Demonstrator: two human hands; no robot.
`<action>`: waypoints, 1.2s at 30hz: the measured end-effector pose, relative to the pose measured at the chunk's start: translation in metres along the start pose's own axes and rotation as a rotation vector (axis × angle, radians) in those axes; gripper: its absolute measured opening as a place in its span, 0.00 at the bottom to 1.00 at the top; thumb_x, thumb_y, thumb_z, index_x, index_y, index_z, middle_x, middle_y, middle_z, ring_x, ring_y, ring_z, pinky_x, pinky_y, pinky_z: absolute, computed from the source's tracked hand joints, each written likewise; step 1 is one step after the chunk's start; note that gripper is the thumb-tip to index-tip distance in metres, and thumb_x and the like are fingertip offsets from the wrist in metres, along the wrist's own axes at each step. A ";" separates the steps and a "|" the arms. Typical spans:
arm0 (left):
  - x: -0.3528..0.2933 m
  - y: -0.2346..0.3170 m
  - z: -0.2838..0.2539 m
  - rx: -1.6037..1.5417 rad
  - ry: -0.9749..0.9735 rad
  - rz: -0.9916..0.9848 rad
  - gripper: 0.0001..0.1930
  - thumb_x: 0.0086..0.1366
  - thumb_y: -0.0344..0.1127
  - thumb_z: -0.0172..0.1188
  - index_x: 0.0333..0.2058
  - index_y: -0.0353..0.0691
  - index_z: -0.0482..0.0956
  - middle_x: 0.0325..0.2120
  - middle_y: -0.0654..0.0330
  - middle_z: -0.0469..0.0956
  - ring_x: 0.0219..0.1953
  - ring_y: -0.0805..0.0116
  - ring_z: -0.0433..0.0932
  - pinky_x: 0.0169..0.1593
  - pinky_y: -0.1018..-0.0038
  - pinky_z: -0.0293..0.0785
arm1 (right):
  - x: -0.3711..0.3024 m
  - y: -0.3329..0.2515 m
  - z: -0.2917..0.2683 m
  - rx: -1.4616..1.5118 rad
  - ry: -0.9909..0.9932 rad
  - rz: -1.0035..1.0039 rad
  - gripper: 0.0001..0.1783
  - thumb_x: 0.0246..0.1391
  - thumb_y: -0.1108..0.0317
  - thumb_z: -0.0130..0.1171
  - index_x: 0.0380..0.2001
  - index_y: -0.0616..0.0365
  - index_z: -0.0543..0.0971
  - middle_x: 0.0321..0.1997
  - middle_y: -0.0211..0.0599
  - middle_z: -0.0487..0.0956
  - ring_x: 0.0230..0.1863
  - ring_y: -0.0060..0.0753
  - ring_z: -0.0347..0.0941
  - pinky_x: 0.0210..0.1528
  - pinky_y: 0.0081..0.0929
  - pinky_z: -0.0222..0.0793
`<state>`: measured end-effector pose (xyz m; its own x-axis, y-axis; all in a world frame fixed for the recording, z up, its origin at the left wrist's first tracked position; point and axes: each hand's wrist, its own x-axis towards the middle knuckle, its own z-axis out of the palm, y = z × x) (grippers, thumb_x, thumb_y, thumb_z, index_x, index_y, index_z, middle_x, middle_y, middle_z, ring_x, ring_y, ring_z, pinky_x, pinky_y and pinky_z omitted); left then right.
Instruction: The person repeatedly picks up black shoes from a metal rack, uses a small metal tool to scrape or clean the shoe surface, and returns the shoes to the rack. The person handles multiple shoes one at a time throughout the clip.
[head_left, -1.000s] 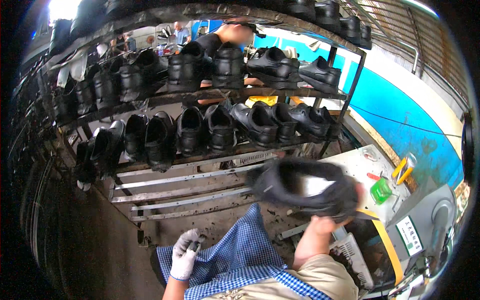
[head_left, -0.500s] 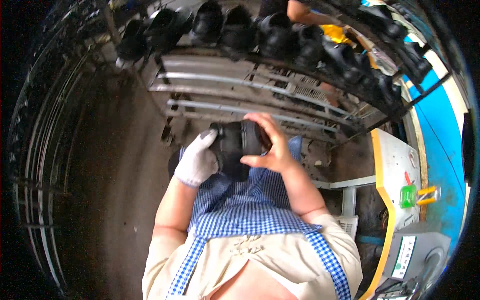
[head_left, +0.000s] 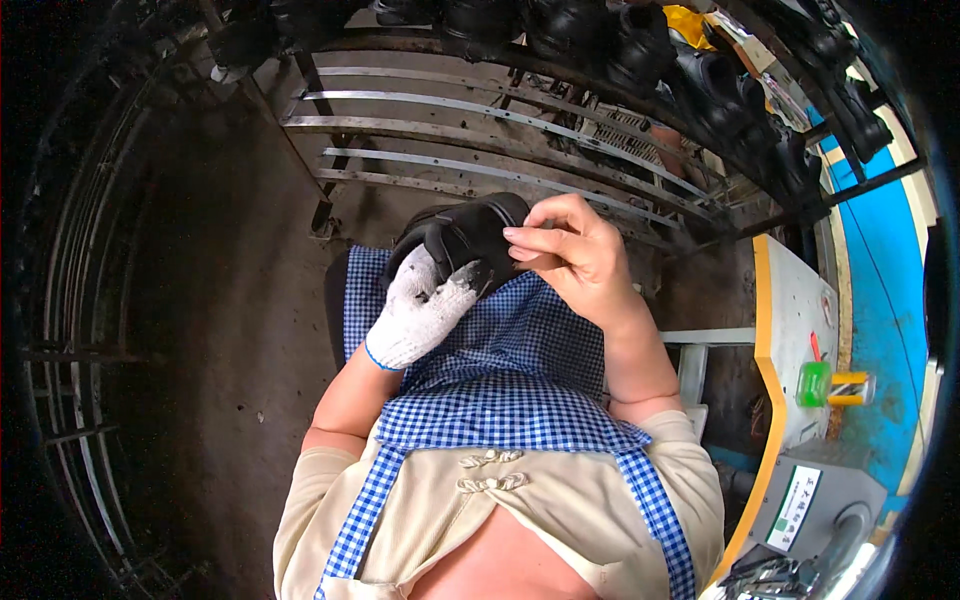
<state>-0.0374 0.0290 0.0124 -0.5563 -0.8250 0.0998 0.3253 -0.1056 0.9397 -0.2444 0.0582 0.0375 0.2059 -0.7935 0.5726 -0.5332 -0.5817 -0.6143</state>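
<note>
A black shoe (head_left: 470,232) is held above my lap, tilted, with its upper and a strap or lace area showing. My left hand (head_left: 425,310), in a white knit glove with dark smudges at the fingertips, grips it from below and the left. My bare right hand (head_left: 580,250) is at the shoe's right edge, thumb and fingertips pressed together in a pinch. Whatever lies between those fingertips is too small or hidden to make out. Beneath the shoe spreads my blue checked apron (head_left: 480,400).
Ahead stands a metal rack (head_left: 440,130) with pale rails and a row of black shoes (head_left: 640,45) on top. At the right is a yellow-edged white table (head_left: 795,330) carrying a green container (head_left: 814,384) and a grey machine (head_left: 830,500). More racking (head_left: 75,350) stands at the left.
The shoe has been turned over in my hands and raised slightly. My right hand has let go of its wide grip and now pinches at the shoe's edge; my left hand still holds the shoe.
</note>
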 end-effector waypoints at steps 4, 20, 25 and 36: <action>-0.005 -0.024 -0.015 0.304 0.026 0.051 0.23 0.64 0.27 0.55 0.58 0.35 0.67 0.53 0.56 0.72 0.52 0.69 0.72 0.55 0.74 0.71 | 0.006 -0.011 0.010 -0.422 0.093 -0.182 0.13 0.40 0.75 0.67 0.32 0.55 0.77 0.35 0.36 0.72 0.30 0.35 0.76 0.29 0.27 0.73; -0.001 -0.023 -0.001 0.194 0.129 0.184 0.18 0.65 0.26 0.55 0.54 0.34 0.70 0.46 0.57 0.76 0.47 0.71 0.74 0.50 0.75 0.72 | 0.009 0.007 0.038 -0.279 0.284 -0.282 0.12 0.49 0.79 0.63 0.36 0.59 0.73 0.33 0.42 0.78 0.27 0.33 0.76 0.25 0.24 0.71; -0.004 -0.027 -0.001 0.309 0.194 0.195 0.17 0.64 0.24 0.56 0.52 0.35 0.72 0.44 0.58 0.77 0.46 0.69 0.75 0.51 0.73 0.72 | 0.007 -0.003 0.040 -0.050 0.260 -0.132 0.09 0.53 0.77 0.61 0.35 0.59 0.72 0.31 0.40 0.78 0.27 0.34 0.76 0.27 0.25 0.72; 0.025 -0.012 -0.029 -0.168 0.375 0.165 0.15 0.68 0.29 0.53 0.52 0.34 0.72 0.43 0.59 0.77 0.42 0.72 0.76 0.47 0.75 0.75 | -0.043 0.037 0.049 0.511 0.185 0.425 0.10 0.58 0.76 0.56 0.44 0.59 0.73 0.29 0.33 0.79 0.29 0.22 0.77 0.29 0.20 0.74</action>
<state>-0.0329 -0.0066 -0.0063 -0.1807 -0.9795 0.0890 0.5236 -0.0192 0.8518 -0.2326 0.0620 -0.0370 -0.1032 -0.9543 0.2804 -0.0735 -0.2739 -0.9590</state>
